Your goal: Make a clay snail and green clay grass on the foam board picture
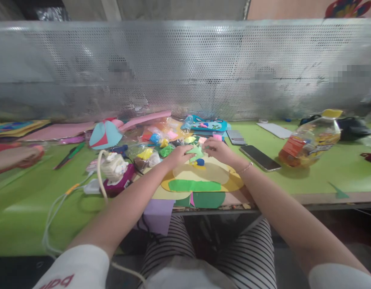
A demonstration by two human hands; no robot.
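Note:
A piece of light green modelling clay [196, 152] lies between my two hands, above a yellow paper cutout [200, 174]. My left hand [180, 156] has its fingers closed on the clay's left side. On the other side, my right hand [219, 151] curls its fingers against the clay's right edge; its fingertips are partly hidden. A small blue lump of clay [200, 162] rests on the cutout just below. Along the cutout's near edge runs a bright green strip [194, 185].
Bagged coloured clay lumps [155, 140] crowd behind my left hand. A power adapter [115, 168] with cables stands left, scissors [71, 154] farther left. Rightward lie a phone [260, 157] and a tilted drink bottle [312, 140]. Another person's arm [13, 158] reaches in. A perforated metal panel [185, 68] stands behind.

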